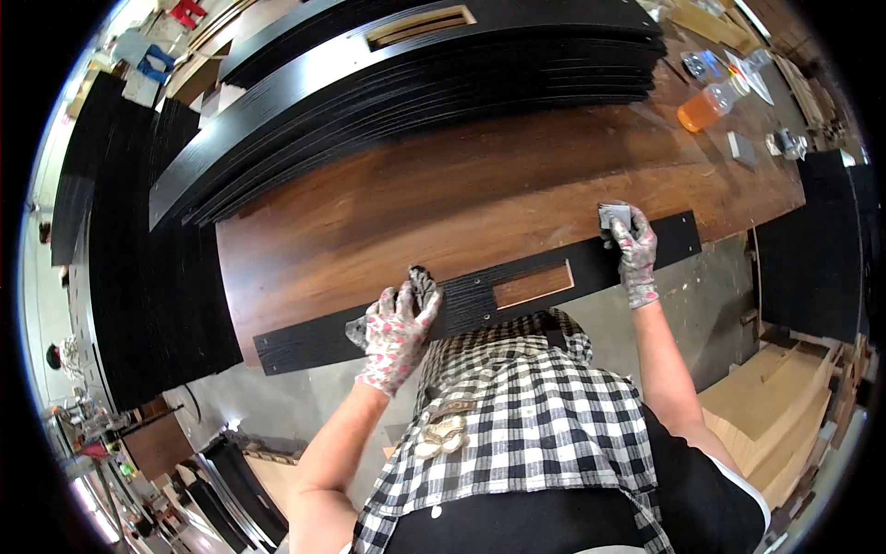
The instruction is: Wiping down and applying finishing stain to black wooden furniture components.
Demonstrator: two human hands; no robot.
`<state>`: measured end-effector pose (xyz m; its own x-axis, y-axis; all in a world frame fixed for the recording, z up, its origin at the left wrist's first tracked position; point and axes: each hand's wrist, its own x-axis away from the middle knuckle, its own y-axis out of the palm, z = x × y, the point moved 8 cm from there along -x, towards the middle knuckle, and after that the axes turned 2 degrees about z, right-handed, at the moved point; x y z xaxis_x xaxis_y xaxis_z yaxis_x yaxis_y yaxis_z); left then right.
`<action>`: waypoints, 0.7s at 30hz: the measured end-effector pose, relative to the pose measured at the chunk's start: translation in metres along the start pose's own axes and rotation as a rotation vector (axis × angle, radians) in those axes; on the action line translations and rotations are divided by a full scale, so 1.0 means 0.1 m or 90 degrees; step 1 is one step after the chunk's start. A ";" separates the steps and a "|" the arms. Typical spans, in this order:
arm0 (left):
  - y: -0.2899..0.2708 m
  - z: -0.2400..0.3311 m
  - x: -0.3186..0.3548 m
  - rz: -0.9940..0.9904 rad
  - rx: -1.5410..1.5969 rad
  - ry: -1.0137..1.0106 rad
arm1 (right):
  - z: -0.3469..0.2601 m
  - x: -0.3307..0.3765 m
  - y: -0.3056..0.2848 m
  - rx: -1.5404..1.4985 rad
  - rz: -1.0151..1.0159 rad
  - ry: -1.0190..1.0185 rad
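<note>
A long black board (369, 337) with a rectangular cut-out lies along the near edge of the brown table. My left hand (397, 334), in a flower-patterned glove, is closed around a crumpled dark rag (422, 282) over the board's left part. Bunched cloth shows on both sides of the fingers. Toward the board's right end, my right hand (637, 249), gloved alike, grips a small grey block (614, 216) that looks like a sanding sponge. That block is at the board's far edge; whether it touches the board I cannot tell.
Beyond the board, black boards (415, 111) are stacked on the brown table (517, 194). At the far right stand a bottle of orange liquid (701, 111), a clear plastic bottle (703, 65) and another grey block (741, 149). More black panels (148, 277) stand to the left.
</note>
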<state>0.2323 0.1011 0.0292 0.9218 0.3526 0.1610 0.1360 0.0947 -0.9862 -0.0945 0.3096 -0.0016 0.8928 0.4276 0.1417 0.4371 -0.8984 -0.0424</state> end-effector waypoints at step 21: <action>-0.51 -0.92 -0.65 0.073 0.177 -0.064 | -0.36 -0.15 0.81 0.280 0.009 -0.323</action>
<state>0.1986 -0.0124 0.0651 0.8834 0.4641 0.0658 -0.0840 0.2950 -0.9518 -0.0765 0.2264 0.0284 0.7922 0.5065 -0.3403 0.3328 -0.8261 -0.4548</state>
